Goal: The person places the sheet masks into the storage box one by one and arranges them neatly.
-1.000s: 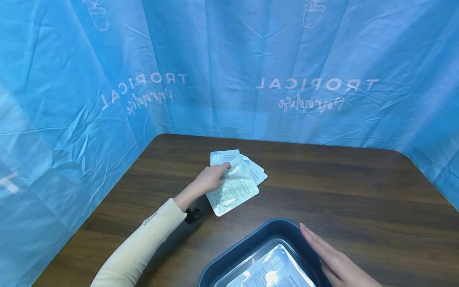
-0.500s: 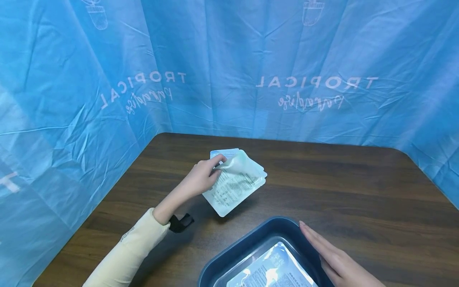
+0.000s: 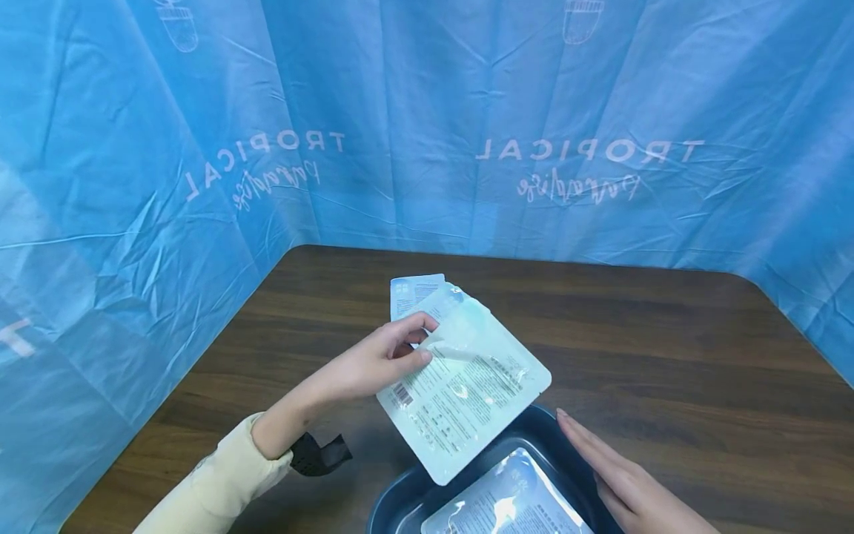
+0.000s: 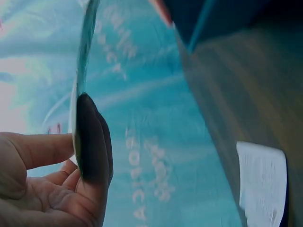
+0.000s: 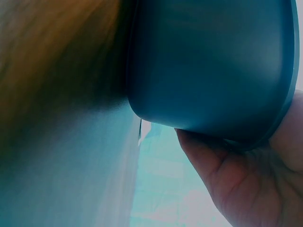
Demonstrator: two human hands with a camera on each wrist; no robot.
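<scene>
A pale green sheet mask packet [image 3: 467, 393] with printed text and a barcode is pinched at its left edge by my left hand [image 3: 373, 360]. It hangs tilted, its lower corner over the dark blue tray [image 3: 400, 493]. In the left wrist view this packet [image 4: 84, 56] shows edge-on between thumb and fingers. Bluish packets [image 3: 416, 289] lie behind it on the table, partly covered. Another silvery-blue packet [image 3: 510, 497] lies in the tray. My right hand [image 3: 627, 482] holds the tray's right side; in the right wrist view, fingers and thumb are at the tray wall [image 5: 213, 71].
A dark wood-grain table [image 3: 667, 356] carries everything. A blue curtain [image 3: 427, 133] with mirrored white lettering hangs beyond its back and left edges. A black strap [image 3: 320, 454] sits on the left wrist. The tray's near end is cut off by the frame.
My left hand has lifted the green packet off the pile and brought it toward the tray, uncovering more of the bluish packets. The right hand and the tray stay nearly still.
</scene>
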